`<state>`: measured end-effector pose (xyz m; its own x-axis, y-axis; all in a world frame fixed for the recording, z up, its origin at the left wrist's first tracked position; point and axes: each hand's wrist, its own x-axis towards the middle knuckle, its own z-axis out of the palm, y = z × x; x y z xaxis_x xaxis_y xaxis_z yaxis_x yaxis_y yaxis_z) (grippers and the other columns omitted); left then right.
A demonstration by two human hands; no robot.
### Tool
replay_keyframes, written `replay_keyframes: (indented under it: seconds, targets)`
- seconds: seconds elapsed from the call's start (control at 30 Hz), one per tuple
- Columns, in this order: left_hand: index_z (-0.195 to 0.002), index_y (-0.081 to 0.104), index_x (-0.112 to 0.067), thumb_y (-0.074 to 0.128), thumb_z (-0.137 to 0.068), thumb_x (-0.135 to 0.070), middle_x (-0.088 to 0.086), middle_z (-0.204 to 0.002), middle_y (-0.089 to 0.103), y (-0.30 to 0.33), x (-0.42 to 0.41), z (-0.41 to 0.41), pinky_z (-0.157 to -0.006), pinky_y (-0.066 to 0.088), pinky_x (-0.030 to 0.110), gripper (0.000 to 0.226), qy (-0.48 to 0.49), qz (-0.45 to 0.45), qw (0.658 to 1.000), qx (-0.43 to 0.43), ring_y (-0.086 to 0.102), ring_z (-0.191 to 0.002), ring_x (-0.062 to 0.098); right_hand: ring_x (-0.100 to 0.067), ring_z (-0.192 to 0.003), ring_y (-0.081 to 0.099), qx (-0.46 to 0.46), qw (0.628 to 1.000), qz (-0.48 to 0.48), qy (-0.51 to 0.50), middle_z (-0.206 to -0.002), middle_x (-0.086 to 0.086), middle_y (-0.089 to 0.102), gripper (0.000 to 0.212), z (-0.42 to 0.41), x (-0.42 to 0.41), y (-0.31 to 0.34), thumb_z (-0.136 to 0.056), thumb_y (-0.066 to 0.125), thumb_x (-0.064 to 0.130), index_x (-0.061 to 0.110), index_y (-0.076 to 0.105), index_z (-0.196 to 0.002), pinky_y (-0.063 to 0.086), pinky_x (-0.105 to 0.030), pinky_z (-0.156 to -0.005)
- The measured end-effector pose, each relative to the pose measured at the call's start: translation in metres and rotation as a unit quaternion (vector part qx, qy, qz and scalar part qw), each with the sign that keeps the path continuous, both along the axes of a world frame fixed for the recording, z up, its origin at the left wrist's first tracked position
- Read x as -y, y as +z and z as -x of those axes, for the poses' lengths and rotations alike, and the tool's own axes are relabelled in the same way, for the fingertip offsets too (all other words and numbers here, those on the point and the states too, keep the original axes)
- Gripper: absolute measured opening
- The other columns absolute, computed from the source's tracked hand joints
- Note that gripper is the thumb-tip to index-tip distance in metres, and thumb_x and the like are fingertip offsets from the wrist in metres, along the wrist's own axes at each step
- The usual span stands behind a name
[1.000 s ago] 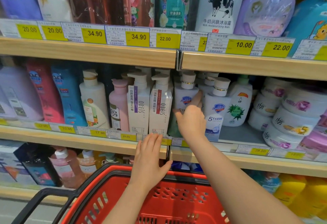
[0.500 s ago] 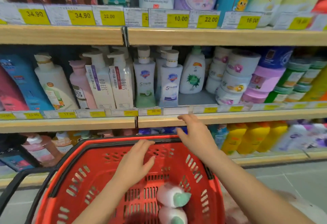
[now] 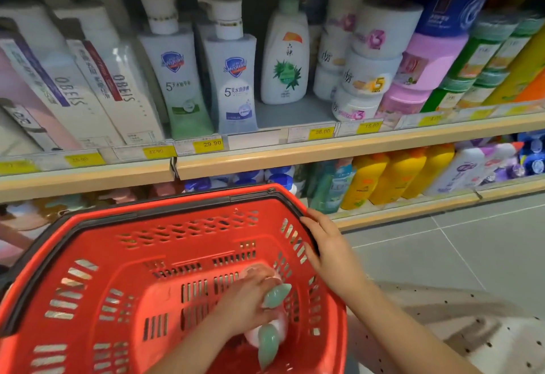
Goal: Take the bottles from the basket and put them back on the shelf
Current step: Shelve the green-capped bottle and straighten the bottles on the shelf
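red basket as landmark. two pink bottles with green caps lie on its floor toward the right wall: upper bottle, lower bottle. left hand reaches inside, fingers closing over the upper bottle, though a full clamp cannot be confirmed. right hand rests on the right rim. the bottles probably are light, rigid, smooth plastic; grip the body, not the cap.

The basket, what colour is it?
Red, with a black rim; the basket shows best in the head view.
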<state>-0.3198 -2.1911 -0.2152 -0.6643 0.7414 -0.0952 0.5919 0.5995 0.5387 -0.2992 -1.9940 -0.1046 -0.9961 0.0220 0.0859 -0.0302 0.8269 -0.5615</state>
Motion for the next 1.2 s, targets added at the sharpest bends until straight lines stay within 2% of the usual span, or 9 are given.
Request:
replay_keyframes:
  seconds: [0.2, 0.33, 0.47, 0.6, 0.73, 0.83, 0.93, 1.07, 1.2]
  targets:
    - [-0.120, 0.053, -0.021, 0.058, -0.082, -0.031, -0.002, -0.128, 0.052, -0.018, -0.005, 0.008, -0.103, 0.035, 0.026, 0.039, 0.015, -0.040, 0.999, 0.031, 0.045, -0.122, 0.013, -0.005, -0.126, 0.036, -0.003, 1.000, 0.011, 0.001, -0.141, 0.000, 0.039, 0.047, 0.002, -0.002, -0.005, -0.084, 0.054, 0.008, 0.013, 0.046, -0.130, 0.014, 0.000, -0.102]
    - [-0.115, 0.059, -0.017, 0.056, -0.076, -0.061, -0.004, -0.109, 0.064, 0.001, 0.012, 0.027, -0.089, 0.040, 0.021, 0.058, 0.129, -0.132, 0.975, 0.122, 0.056, -0.101, 0.005, -0.010, -0.127, 0.038, 0.003, 1.000, 0.015, 0.001, -0.141, 0.001, 0.038, 0.046, 0.002, 0.000, -0.003, -0.086, 0.053, 0.012, 0.015, 0.044, -0.131, 0.021, -0.011, -0.104]
    - [-0.102, 0.061, -0.022, 0.056, -0.070, -0.051, -0.011, -0.086, 0.062, 0.042, 0.031, 0.041, -0.071, 0.040, 0.026, 0.043, 0.160, -0.134, 0.971, 0.121, 0.052, -0.075, 0.003, -0.015, -0.124, 0.043, 0.022, 1.000, 0.006, 0.010, -0.139, 0.000, 0.040, 0.046, 0.004, -0.001, 0.005, -0.085, 0.056, 0.016, 0.015, 0.045, -0.129, 0.034, -0.023, -0.105]
    - [-0.101, 0.062, -0.020, 0.057, -0.072, -0.052, 0.002, -0.096, 0.066, 0.101, 0.045, 0.049, -0.079, 0.043, 0.028, 0.043, 0.156, -0.158, 0.969, 0.108, 0.059, -0.087, 0.015, -0.016, -0.123, 0.044, 0.028, 0.999, 0.003, 0.021, -0.133, -0.001, 0.046, 0.048, 0.004, 0.004, 0.030, -0.084, 0.060, 0.024, 0.016, 0.047, -0.129, 0.035, -0.027, -0.103]
    - [-0.102, 0.057, -0.038, 0.058, -0.072, -0.054, -0.012, -0.101, 0.065, 0.167, 0.047, 0.055, -0.090, 0.044, 0.028, 0.034, 0.153, -0.179, 0.969, 0.074, 0.058, -0.097, 0.007, -0.014, -0.122, 0.046, 0.020, 0.997, 0.031, 0.070, -0.133, 0.002, 0.047, 0.057, -0.002, 0.019, 0.060, -0.080, 0.066, 0.034, 0.019, 0.044, -0.130, 0.039, -0.027, -0.100]
    - [-0.109, 0.059, -0.030, 0.058, -0.074, -0.051, -0.006, -0.107, 0.063, 0.218, 0.042, 0.058, -0.094, 0.043, 0.032, 0.041, 0.136, -0.206, 0.967, 0.060, 0.058, -0.104, 0.014, -0.003, -0.117, 0.044, -0.005, 0.993, 0.071, 0.090, -0.123, 0.015, 0.045, 0.065, -0.008, 0.034, 0.083, -0.073, 0.071, 0.037, 0.024, 0.042, -0.130, 0.037, -0.020, -0.096]
    - [-0.105, 0.059, -0.014, 0.058, -0.075, -0.048, 0.000, -0.097, 0.062, 0.266, 0.030, 0.054, -0.082, 0.044, 0.025, 0.045, 0.127, -0.236, 0.961, 0.062, 0.057, -0.089, 0.010, -0.002, -0.110, 0.048, -0.030, 0.988, 0.127, 0.083, -0.116, 0.019, 0.048, 0.074, -0.016, 0.047, 0.105, -0.063, 0.077, 0.038, 0.037, 0.038, -0.126, 0.044, -0.028, -0.094]
    - [-0.095, 0.057, -0.020, 0.056, -0.090, -0.029, -0.005, -0.081, 0.056, 0.313, 0.011, 0.049, -0.059, 0.046, 0.018, 0.010, 0.129, -0.248, 0.958, 0.067, 0.054, -0.072, 0.003, -0.014, -0.116, 0.044, -0.078, 0.990, 0.119, -0.010, -0.127, 0.009, 0.043, 0.098, -0.025, 0.059, 0.124, -0.056, 0.075, 0.049, 0.036, 0.019, -0.135, 0.047, -0.036, -0.085]
    - [-0.096, 0.059, -0.019, 0.056, -0.090, -0.027, 0.002, -0.087, 0.059, 0.334, -0.013, 0.044, -0.070, 0.043, 0.025, 0.010, 0.146, -0.281, 0.946, 0.073, 0.054, -0.080, 0.010, -0.024, -0.124, 0.038, -0.105, 0.988, 0.080, -0.085, -0.133, -0.001, 0.038, 0.111, -0.025, 0.059, 0.137, -0.059, 0.074, 0.052, 0.023, 0.007, -0.143, 0.045, -0.042, -0.089]
